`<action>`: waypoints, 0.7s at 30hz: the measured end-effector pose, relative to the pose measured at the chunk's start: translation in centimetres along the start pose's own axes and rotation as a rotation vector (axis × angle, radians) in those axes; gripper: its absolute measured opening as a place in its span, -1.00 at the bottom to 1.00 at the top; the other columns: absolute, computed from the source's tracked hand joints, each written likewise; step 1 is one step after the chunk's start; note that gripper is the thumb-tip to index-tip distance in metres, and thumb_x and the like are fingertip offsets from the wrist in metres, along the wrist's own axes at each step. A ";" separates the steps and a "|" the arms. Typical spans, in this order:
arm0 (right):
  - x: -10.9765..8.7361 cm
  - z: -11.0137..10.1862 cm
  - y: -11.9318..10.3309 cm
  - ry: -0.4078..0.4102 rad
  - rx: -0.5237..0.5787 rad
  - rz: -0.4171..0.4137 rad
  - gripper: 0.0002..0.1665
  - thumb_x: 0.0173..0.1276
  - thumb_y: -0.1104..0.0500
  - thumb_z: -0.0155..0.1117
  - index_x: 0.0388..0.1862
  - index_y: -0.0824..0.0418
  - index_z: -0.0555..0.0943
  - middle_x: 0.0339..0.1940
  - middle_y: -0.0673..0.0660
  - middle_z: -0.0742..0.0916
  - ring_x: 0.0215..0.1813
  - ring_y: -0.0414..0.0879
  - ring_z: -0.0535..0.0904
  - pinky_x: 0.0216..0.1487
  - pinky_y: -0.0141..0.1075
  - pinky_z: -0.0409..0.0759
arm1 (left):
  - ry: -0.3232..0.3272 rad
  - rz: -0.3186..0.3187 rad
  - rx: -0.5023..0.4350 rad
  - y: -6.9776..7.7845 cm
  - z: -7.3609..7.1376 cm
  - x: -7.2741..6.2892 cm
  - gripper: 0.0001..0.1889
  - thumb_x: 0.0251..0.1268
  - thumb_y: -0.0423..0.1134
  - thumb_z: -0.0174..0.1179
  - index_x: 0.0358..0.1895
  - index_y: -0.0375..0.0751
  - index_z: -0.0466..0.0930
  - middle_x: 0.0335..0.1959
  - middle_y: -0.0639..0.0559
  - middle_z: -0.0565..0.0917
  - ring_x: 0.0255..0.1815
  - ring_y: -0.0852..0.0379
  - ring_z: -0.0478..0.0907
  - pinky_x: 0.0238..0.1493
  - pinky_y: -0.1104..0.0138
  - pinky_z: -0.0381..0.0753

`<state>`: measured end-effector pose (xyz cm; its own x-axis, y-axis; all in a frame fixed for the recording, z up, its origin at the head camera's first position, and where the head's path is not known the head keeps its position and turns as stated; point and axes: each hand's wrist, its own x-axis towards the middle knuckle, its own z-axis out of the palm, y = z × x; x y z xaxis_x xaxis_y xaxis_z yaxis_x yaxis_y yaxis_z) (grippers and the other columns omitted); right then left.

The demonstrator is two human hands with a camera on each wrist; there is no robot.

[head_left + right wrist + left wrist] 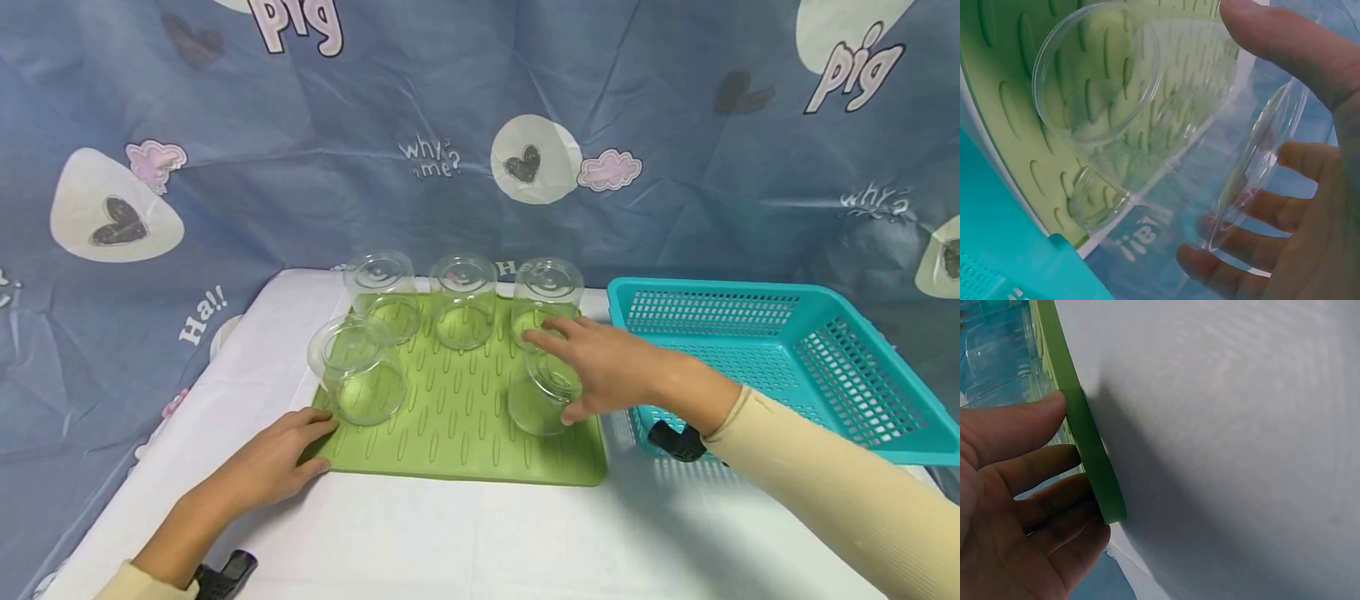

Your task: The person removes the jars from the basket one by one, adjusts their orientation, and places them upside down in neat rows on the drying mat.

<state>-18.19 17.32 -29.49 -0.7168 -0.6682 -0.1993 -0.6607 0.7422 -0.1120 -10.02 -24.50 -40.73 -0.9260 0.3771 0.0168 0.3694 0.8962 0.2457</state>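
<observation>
In the head view, my right hand point(611, 367) is spread around the upturned base of a clear plastic cup point(534, 414) at the mat's front right. The right wrist view shows this cup point(1166, 125) beside spread fingers point(1269, 206), with the thumb held wide of the base. Whether the fingertips touch the plastic is hard to tell. My left hand point(273, 458) holds the front left corner of the green mat point(465, 442), thumb and fingers at its edge. Another clear cup point(367, 392) stands upside down close to that hand.
Three more upturned cups point(463, 321) line the mat's back edge. On the right sits a turquoise slotted basket point(720, 287) on the white tablecloth point(420, 542). Behind the table hangs a blue printed cloth point(337, 192).
</observation>
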 end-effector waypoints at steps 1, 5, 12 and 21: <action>0.1 0.0 0.0 0.001 0.000 0.000 0.30 0.00 -0.18 0.60 0.63 -0.07 0.06 0.57 0.23 0.29 0.49 0.35 0.32 0.32 0.27 0.48 | -0.002 -0.002 -0.003 0.0 0.0 0.0 -0.49 0.14 -0.26 0.41 0.15 -0.44 0.59 0.18 -0.31 0.57 0.23 -0.31 0.52 0.25 -0.16 0.53; 0.3 -0.1 0.1 0.005 -0.009 -0.001 0.31 -0.01 -0.19 0.60 0.62 -0.05 0.07 0.55 0.23 0.30 0.46 0.29 0.37 0.26 0.22 0.55 | 0.001 0.000 -0.009 -0.1 0.0 -0.1 -0.50 0.14 -0.26 0.41 0.14 -0.43 0.60 0.18 -0.31 0.58 0.22 -0.30 0.53 0.24 -0.15 0.54; 0.6 0.1 0.2 0.011 -0.009 -0.028 0.29 0.00 -0.17 0.60 0.62 -0.02 0.08 0.53 0.25 0.32 0.39 0.28 0.44 0.22 0.18 0.58 | 0.015 0.004 -0.024 -0.1 -0.1 0.0 -0.51 0.12 -0.27 0.42 0.12 -0.43 0.61 0.14 -0.29 0.59 0.20 -0.29 0.54 0.22 -0.14 0.55; 1.1 0.5 0.7 0.008 0.037 -0.002 0.25 0.05 -0.16 0.57 0.63 -0.06 0.07 0.57 0.25 0.28 0.50 0.34 0.31 0.34 0.26 0.48 | 0.013 -0.003 -0.033 0.0 0.0 0.1 -0.51 0.12 -0.28 0.41 0.12 -0.43 0.61 0.14 -0.29 0.59 0.20 -0.29 0.54 0.23 -0.15 0.55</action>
<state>-19.27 17.13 -30.29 -0.7177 -0.6696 -0.1912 -0.6531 0.7425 -0.1487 -10.09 -24.52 -40.74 -0.9279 0.3716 0.0285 0.3645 0.8888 0.2778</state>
